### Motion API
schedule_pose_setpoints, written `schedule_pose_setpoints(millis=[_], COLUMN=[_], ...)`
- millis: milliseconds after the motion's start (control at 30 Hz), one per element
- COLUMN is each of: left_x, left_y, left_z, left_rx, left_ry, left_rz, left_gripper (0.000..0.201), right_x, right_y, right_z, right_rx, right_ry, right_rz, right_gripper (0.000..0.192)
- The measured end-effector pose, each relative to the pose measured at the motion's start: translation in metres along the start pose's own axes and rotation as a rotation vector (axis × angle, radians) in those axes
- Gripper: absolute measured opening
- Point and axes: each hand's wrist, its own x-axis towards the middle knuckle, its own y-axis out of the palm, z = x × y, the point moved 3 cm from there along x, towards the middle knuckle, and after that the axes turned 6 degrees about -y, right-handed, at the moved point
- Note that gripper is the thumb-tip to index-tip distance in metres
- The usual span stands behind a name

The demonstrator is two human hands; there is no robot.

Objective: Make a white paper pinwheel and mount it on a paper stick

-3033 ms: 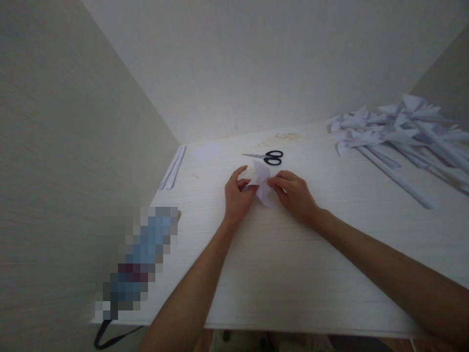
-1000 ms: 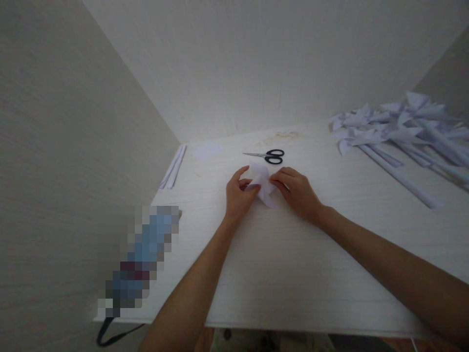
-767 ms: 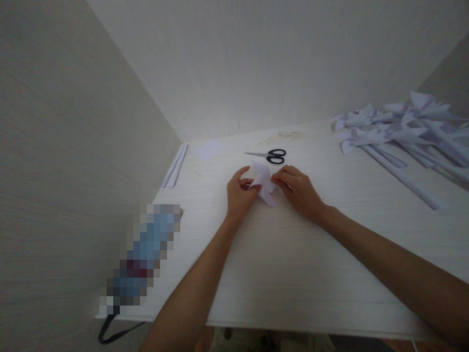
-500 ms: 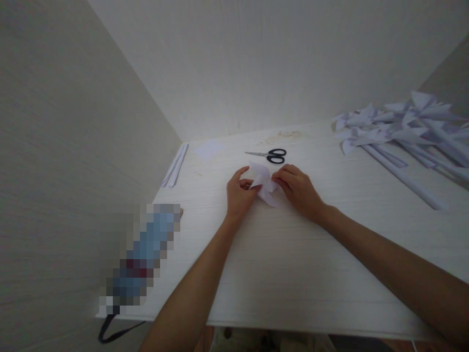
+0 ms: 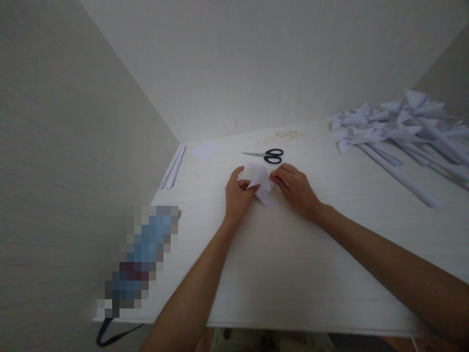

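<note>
A white paper pinwheel (image 5: 261, 175) with pointed blades is held between my hands, over the middle of the white table. My left hand (image 5: 238, 193) grips it from the left and below, the index finger raised and curved apart from the paper. On the other side, my right hand (image 5: 293, 186) pinches the right edge of the pinwheel between thumb and fingertips. Just beyond the paper lie scissors (image 5: 269, 156) with black handles, blades pointing left.
Several paper pinwheels on rolled sticks (image 5: 397, 127) are piled at the back right. Rolled paper sticks (image 5: 174, 166) and a white paper sheet (image 5: 207, 149) lie at the back left. A blurred-out blue item (image 5: 142, 254) with a black strap sits at the left edge. Walls enclose the table.
Both hands stay on the pinwheel, which has turned or tilted slightly in their grip. The whole view has shifted a little.
</note>
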Motion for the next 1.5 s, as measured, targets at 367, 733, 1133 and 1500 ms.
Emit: schedule_pose_setpoints(millis=[367,733,1133,1500], left_x=[0.0022,0.0029,0.0032,0.0032], left_y=[-0.0021,0.0013,0.0012,0.0002], left_z=[0.0028,0.0025,0.0017,0.0005], left_rx=[-0.013,-0.006,0.069,0.097], left_ry=[-0.011,-0.026,-0.017,-0.006], left_rz=[-0.014,-0.018,-0.025,-0.032], left_gripper=[0.065,0.064,0.058,0.056], right_x=[0.0006,0.0003,0.0004,-0.0008], right_y=[0.0009,0.0053,0.0059,0.0084], right_z=[0.004,0.0022,0.0038,0.0069], right_rx=[-0.005,-0.052,-0.091,-0.183], right_ry=[-0.013,-0.043,-0.047,-0.112], right_rz=[0.08,0.135,0.125,0.162], right_gripper=[0.019,0.021,0.023,0.024])
